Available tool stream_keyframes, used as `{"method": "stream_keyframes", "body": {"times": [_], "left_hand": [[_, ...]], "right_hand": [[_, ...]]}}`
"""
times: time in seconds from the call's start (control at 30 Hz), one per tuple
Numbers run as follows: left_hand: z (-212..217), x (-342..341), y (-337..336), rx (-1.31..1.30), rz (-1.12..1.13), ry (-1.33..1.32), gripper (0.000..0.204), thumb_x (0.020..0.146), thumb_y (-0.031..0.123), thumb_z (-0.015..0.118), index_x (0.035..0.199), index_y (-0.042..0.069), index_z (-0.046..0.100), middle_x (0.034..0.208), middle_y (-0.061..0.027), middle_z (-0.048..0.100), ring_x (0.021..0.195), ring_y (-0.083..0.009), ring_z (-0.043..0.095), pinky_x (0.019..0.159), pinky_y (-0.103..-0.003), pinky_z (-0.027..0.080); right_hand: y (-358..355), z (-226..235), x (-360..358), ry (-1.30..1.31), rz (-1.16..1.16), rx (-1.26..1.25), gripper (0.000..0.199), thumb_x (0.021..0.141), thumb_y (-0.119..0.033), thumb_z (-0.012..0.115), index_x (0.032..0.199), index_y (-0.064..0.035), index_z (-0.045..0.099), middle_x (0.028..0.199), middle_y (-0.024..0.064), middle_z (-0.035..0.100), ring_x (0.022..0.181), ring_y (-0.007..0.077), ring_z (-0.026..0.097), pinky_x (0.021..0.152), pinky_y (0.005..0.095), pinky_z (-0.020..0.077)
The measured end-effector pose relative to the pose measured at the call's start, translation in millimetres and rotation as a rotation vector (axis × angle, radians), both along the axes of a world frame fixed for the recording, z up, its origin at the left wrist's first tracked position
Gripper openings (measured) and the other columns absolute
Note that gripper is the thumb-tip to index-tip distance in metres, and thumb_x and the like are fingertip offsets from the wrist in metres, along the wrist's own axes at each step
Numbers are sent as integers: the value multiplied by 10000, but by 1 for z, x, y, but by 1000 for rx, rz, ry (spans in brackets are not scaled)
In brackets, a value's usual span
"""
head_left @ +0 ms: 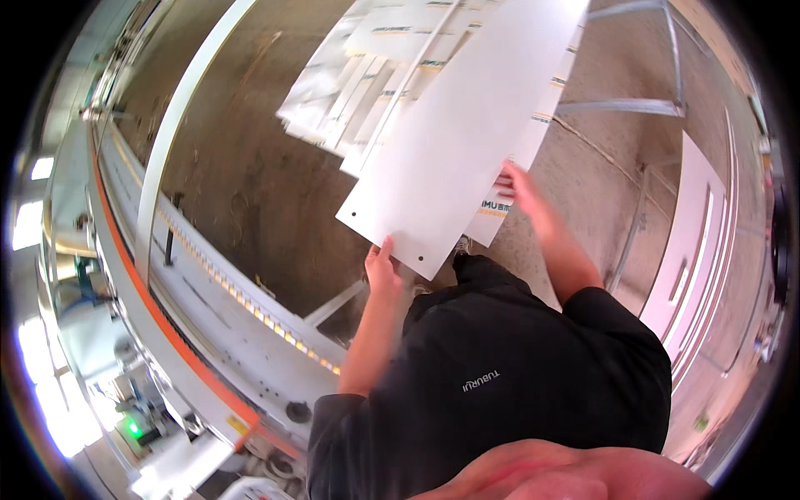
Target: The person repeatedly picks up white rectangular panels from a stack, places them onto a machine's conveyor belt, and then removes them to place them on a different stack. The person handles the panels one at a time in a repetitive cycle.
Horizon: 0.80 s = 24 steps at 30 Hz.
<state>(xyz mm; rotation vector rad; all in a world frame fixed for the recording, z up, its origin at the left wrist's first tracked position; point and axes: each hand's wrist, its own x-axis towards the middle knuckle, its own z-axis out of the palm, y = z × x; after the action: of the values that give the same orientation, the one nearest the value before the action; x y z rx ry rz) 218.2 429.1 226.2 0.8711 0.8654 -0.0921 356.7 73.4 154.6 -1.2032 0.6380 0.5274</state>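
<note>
A long white panel (450,142) with a small dark hole near each of its two near corners slants away from me. My left hand (382,265) grips its near end between those holes, thumb on the top face and the other fingers mostly hidden below. On the panel's right long edge is my right hand (515,185), slightly blurred, its fingers curled at the edge. Beneath and beyond the panel lies a stack of white boards (367,92), some in printed film, uneven at their ends.
Along my left runs a long machine (242,308) with an orange strip and a row of yellowish rollers. A metal frame (621,107) stands at the far right. Several white panels (687,250) with slots lean at my right. The floor (225,167) is brown and scuffed.
</note>
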Motion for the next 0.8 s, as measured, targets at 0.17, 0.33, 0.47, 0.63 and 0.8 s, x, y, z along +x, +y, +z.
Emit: {"method": "stream_keyframes", "body": {"times": [0.17, 0.33, 0.47, 0.63, 0.8], "left_hand": [[8, -86, 60, 99, 143, -19, 111, 991, 116, 676, 1058, 31, 651, 1019, -48, 713, 935, -154, 682, 814, -301, 544], [3, -219, 116, 193, 339, 13, 75, 976, 110, 683, 976, 44, 647, 954, -44, 687, 900, -165, 657, 795, -308, 525], [10, -323, 148, 199, 538, 96, 119, 971, 148, 673, 982, 35, 639, 933, -54, 671, 892, -210, 658, 773, -371, 543], [-41, -474, 222, 691, 195, 225, 309, 1018, 282, 607, 1095, -7, 689, 1000, -94, 703, 886, -240, 674, 762, -384, 548], [-78, -589, 292, 984, 163, 556, 470, 1026, 392, 549, 1175, -32, 684, 1056, -138, 725, 910, -286, 691, 799, -437, 548]], "right_hand": [[-55, -13, 54, -44, -70, -135, 697, 948, -531, 657, 1440, -75, 471, 1295, 84, 632, 1178, 237, 635, 937, 467, 523], [-47, -37, 41, 20, -120, -165, 613, 950, -528, 642, 1387, -112, 532, 1309, 82, 628, 1158, 235, 634, 949, 474, 513], [-5, -64, -10, 49, -113, -127, 556, 966, -556, 616, 1300, -112, 602, 1244, 74, 665, 1136, 223, 633, 918, 447, 531], [75, -75, -126, 67, -6, -254, 463, 1008, -484, 610, 1272, -104, 617, 1180, 73, 691, 981, 231, 690, 793, 423, 596], [142, -36, -233, 222, 227, -214, 434, 1046, -434, 557, 1276, -69, 602, 1156, 85, 702, 967, 223, 708, 786, 407, 599]]}}
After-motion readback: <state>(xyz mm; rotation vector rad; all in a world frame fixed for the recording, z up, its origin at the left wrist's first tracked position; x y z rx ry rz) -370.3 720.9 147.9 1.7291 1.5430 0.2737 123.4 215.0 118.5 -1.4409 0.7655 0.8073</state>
